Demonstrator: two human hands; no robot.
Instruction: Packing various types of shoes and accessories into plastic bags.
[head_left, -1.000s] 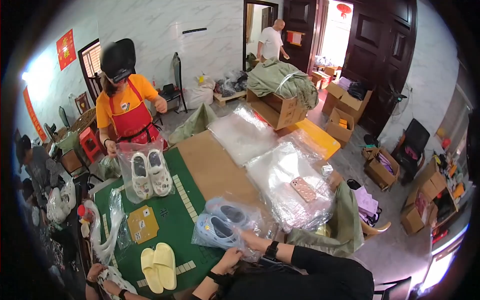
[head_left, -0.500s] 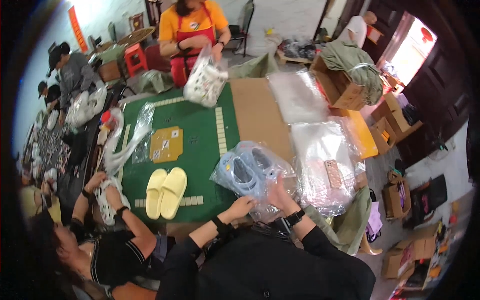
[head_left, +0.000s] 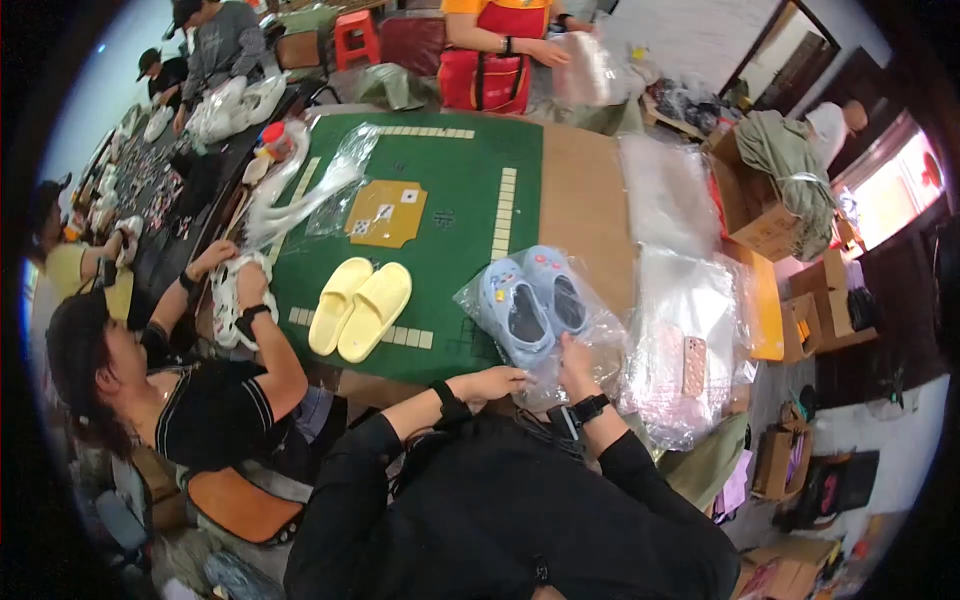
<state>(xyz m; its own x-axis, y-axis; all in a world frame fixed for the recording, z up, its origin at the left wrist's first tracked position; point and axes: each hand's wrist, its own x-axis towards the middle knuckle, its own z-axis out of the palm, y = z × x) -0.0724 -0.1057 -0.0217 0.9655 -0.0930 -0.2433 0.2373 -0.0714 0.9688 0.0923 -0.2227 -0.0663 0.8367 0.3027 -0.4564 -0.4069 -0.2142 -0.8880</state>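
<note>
- Crinkly clear bag (head_left: pixel 530 320) with rounded blue clogs (head_left: pixel 528 305) lies just above both hands.
- Left hand (head_left: pixel 493 383) pinches its lower edge; right hand (head_left: pixel 574 358) grips it too.
- Fingertips hidden by plastic.

Small packing workshop, several people seated around a green-topped table (head_left: pixel 450 180), pale blue clogs in a clear plastic bag (head_left: pixel 530 300), yellow slippers (head_left: pixel 358 308), stack of clear bags (head_left: pixel 690 340) at the table's right edge, open cardboard boxes (head_left: pixel 745 205) on the floor
</note>
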